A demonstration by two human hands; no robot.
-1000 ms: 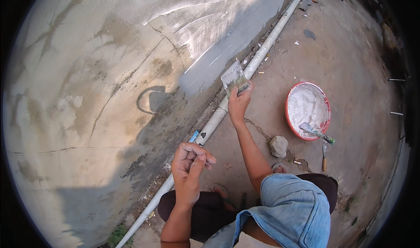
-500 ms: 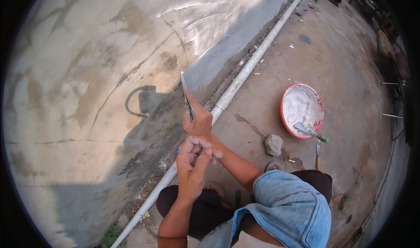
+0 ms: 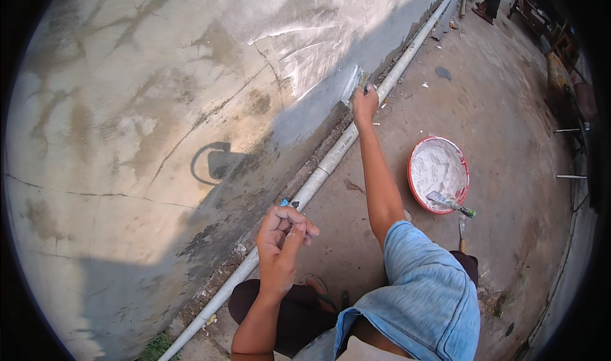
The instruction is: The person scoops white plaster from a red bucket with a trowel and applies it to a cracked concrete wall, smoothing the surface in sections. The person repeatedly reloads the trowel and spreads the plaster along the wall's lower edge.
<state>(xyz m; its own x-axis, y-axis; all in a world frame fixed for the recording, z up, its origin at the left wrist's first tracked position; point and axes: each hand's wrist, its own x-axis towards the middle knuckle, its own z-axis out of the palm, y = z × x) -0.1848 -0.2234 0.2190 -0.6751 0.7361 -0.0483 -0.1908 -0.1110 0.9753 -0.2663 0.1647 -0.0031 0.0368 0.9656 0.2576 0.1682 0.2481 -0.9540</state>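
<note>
My right hand (image 3: 365,105) is stretched forward along the wall's foot and grips a putty knife (image 3: 351,86). Its broad blade lies against the shaded lower part of the grey plastered wall (image 3: 305,119). Closer to me, my left hand (image 3: 280,240) is raised before the wall, dusted white, with its fingers curled in and its thumb pressed to them. What it may hold is hidden. A red-rimmed bowl (image 3: 416,198) of white putty (image 3: 438,167) stands on the ground to the right. Across its edge rests another putty knife (image 3: 456,205) with a green, smeared handle.
A long pale pipe (image 3: 328,160) runs along the wall's base. Below the bowl, a wooden-handled scraper (image 3: 462,237) lies on the ground. Cracks and a fresh white patch (image 3: 315,58) mark the wall. Another person's legs (image 3: 490,1) show at the far right.
My right hand has moved forward and right, away from my left hand, carrying the putty knife to the lower wall. My left hand remains curled in about the same place.
</note>
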